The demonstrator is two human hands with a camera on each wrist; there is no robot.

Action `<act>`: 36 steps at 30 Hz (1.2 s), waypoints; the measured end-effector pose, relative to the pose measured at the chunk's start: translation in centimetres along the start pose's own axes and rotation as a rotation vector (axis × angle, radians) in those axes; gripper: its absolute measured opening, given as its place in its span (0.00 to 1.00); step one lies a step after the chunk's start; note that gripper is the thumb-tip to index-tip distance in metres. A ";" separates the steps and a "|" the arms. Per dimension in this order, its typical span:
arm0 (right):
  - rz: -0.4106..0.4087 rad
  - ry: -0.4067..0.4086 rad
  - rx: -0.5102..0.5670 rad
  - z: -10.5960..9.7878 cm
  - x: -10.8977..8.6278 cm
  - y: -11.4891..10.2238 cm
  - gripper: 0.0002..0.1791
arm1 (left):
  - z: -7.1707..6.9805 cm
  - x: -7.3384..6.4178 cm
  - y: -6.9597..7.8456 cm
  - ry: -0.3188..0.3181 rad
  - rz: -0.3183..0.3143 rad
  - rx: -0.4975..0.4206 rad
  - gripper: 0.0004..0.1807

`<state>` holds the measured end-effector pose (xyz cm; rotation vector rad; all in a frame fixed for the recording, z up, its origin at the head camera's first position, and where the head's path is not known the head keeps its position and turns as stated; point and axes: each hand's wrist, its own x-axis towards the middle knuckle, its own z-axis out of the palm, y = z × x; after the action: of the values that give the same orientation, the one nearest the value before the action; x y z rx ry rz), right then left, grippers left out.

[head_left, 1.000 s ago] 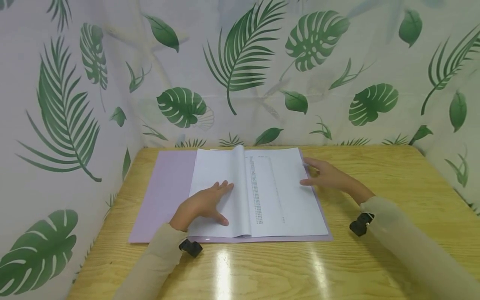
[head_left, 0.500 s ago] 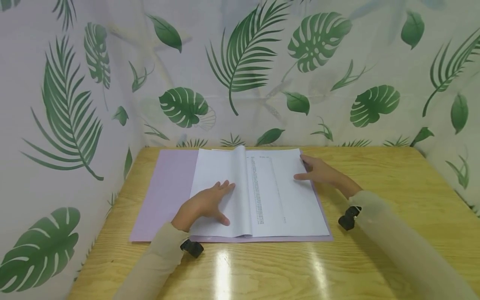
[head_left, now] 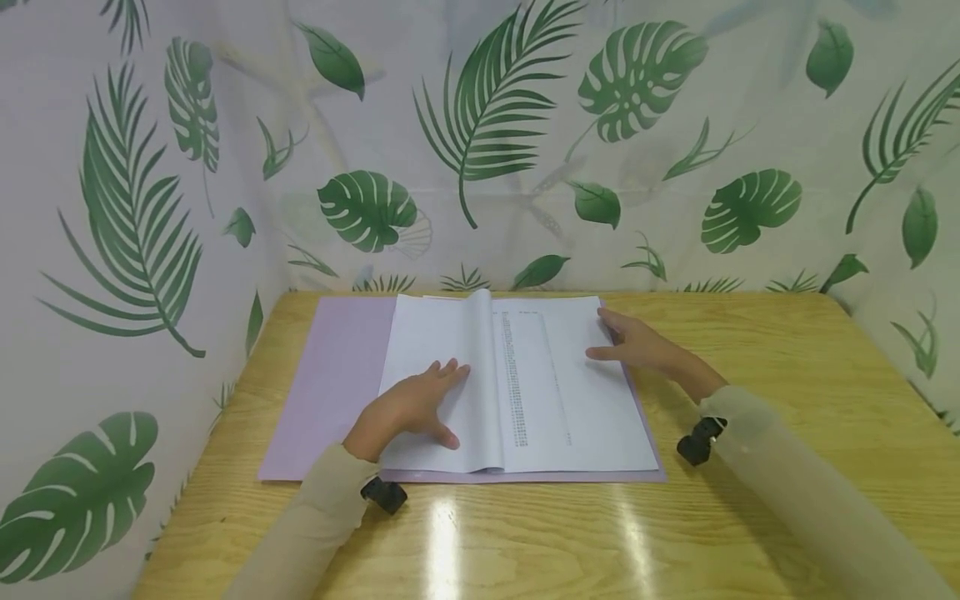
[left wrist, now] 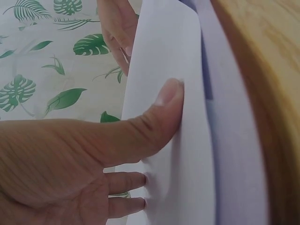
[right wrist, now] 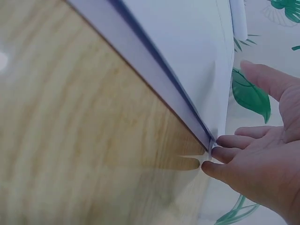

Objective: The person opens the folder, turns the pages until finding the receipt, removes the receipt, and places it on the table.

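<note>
A pale purple folder [head_left: 341, 375] lies spread on the table, bearing a stack of white sheets turned like a book. On its right-hand page [head_left: 592, 392] run printed columns. The left-hand page [head_left: 427, 321] looks blank and bulges up beside the middle. My left hand [head_left: 408, 412] rests on that left page with fingers and thumb spread. At the right edge of the stack is my right hand [head_left: 637, 342]; in the right wrist view its fingertips [right wrist: 220, 154] touch the edge near the far corner. The thumb [right wrist: 265, 77] there stands apart from the paper.
The wooden table [head_left: 525, 542] extends in front of the folder and to its right. A white cloth with green leaves [head_left: 510, 233] hangs behind and along the left side. A small black device [head_left: 697, 442] sits at each wrist.
My right hand has shifted slightly left, its thumb further over the right page. The left hand and the pages have stayed in place.
</note>
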<state>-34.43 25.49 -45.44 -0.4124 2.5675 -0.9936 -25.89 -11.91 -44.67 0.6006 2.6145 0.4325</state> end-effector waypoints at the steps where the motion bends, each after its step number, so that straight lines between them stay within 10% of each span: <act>1: -0.011 0.001 0.007 -0.1 0.1 0.0 0.56 | 0.0 0.0 0.0 0.001 0.000 -0.001 0.63; 23: -0.019 0.100 0.018 -1.4 3.6 0.7 0.53 | 0.3 0.1 0.4 -0.002 -0.003 0.014 0.63; 36: -0.148 0.262 -0.153 -1.2 3.5 -0.2 0.33 | 0.0 0.1 -0.1 0.004 -0.014 0.004 0.63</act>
<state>-38.04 24.67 -45.25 -0.5534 2.8967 -0.9597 -26.02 -11.93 -44.69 0.5821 2.6227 0.4252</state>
